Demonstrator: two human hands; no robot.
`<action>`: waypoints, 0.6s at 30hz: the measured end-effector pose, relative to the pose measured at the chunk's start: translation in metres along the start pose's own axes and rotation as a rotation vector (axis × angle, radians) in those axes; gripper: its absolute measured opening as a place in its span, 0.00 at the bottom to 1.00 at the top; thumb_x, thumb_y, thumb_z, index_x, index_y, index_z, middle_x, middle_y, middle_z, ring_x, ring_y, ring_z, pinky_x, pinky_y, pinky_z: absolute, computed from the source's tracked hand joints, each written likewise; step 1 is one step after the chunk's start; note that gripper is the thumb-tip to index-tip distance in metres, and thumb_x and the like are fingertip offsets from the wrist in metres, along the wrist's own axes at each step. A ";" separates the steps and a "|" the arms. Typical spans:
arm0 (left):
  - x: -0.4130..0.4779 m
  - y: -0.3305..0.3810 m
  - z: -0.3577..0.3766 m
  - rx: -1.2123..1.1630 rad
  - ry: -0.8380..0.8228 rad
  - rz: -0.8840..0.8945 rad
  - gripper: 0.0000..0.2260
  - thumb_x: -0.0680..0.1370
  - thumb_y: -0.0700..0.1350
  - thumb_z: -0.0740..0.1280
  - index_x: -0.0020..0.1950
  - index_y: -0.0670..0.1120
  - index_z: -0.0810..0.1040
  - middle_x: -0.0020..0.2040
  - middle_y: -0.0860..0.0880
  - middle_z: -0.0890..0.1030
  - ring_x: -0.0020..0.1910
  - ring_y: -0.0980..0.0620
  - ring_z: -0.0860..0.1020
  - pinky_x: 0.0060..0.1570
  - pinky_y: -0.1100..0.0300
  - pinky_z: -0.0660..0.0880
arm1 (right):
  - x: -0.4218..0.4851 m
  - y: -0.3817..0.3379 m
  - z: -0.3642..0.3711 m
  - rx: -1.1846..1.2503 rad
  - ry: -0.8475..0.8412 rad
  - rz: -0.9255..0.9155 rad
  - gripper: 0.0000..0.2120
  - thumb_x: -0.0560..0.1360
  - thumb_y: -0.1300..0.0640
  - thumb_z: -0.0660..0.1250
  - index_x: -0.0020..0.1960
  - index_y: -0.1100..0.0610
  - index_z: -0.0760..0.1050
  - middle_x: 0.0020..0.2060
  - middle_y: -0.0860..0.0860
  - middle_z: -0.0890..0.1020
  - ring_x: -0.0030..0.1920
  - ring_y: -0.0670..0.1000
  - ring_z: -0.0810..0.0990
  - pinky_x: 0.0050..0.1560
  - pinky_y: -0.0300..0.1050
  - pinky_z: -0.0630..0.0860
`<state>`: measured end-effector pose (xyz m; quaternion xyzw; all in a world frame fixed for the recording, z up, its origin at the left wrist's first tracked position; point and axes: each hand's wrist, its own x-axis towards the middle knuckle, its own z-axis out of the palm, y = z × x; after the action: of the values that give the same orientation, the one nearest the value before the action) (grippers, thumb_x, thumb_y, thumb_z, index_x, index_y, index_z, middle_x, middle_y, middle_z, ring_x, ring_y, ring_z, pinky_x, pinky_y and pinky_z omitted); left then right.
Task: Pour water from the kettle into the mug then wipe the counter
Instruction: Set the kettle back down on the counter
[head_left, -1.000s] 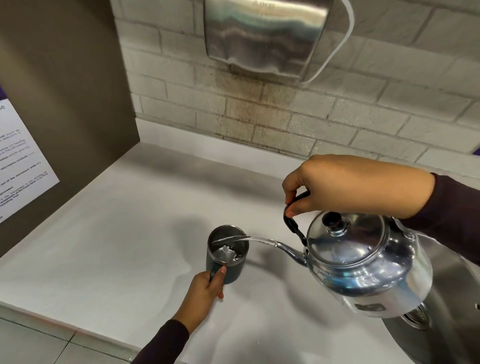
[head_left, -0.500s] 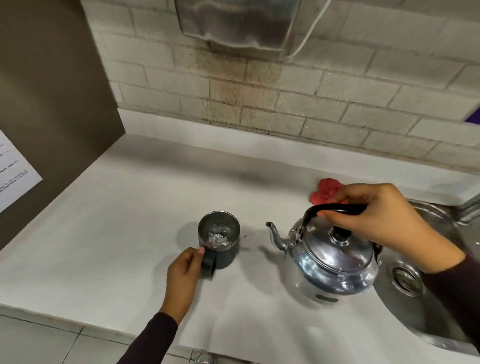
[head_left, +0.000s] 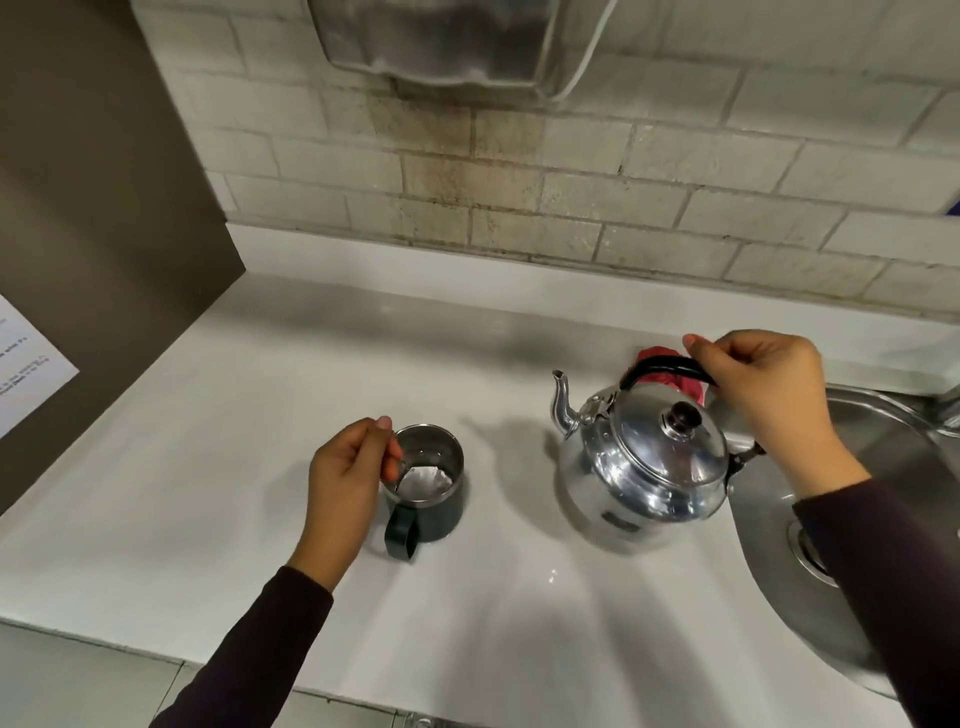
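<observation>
A dark mug (head_left: 441, 512) with a steel inside stands on the white counter (head_left: 208, 467), with water in it. My left hand (head_left: 340, 483) is at its left side, fingertips curled over the rim, and the mug's handle (head_left: 400, 538) is free. To the right, a shiny metal kettle (head_left: 644, 467) sits upright on the counter, spout pointing left. My right hand (head_left: 763, 389) grips its black handle (head_left: 660, 366). A red cloth (head_left: 688, 389) lies behind the kettle, mostly hidden by it.
A steel sink (head_left: 883, 467) lies at the right, close to the kettle. A metal hand dryer (head_left: 441, 41) hangs on the brick wall above. A brown panel (head_left: 104, 208) bounds the counter on the left. A small wet spot (head_left: 553, 574) glints in front of the kettle.
The pouring has stopped and the kettle has been brought down upright onto the counter. My left hand has shifted from the mug's handle to its rim.
</observation>
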<state>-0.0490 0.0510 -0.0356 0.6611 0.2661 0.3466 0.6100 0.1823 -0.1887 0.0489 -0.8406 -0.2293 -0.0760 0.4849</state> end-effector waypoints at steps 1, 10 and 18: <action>0.003 0.004 0.006 -0.010 -0.013 -0.001 0.18 0.80 0.40 0.60 0.29 0.42 0.71 0.21 0.53 0.71 0.24 0.60 0.68 0.29 0.74 0.68 | 0.009 0.001 0.003 0.002 0.001 -0.012 0.18 0.71 0.52 0.70 0.25 0.59 0.75 0.17 0.41 0.75 0.19 0.42 0.70 0.22 0.27 0.63; 0.032 0.013 0.057 -0.026 -0.105 -0.030 0.19 0.79 0.44 0.61 0.27 0.50 0.74 0.22 0.54 0.72 0.25 0.59 0.69 0.29 0.71 0.69 | 0.108 0.006 0.055 -0.022 -0.089 -0.063 0.18 0.71 0.54 0.66 0.24 0.59 0.71 0.18 0.42 0.75 0.21 0.41 0.71 0.23 0.29 0.62; 0.044 0.006 0.074 -0.015 -0.066 -0.033 0.19 0.80 0.45 0.61 0.28 0.51 0.74 0.23 0.54 0.73 0.26 0.60 0.70 0.32 0.72 0.69 | 0.165 0.032 0.113 -0.128 -0.184 0.020 0.19 0.68 0.55 0.62 0.32 0.72 0.73 0.21 0.55 0.70 0.24 0.48 0.67 0.24 0.37 0.59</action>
<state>0.0353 0.0386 -0.0254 0.6629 0.2542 0.3166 0.6290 0.3317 -0.0543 0.0231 -0.8754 -0.2591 -0.0083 0.4079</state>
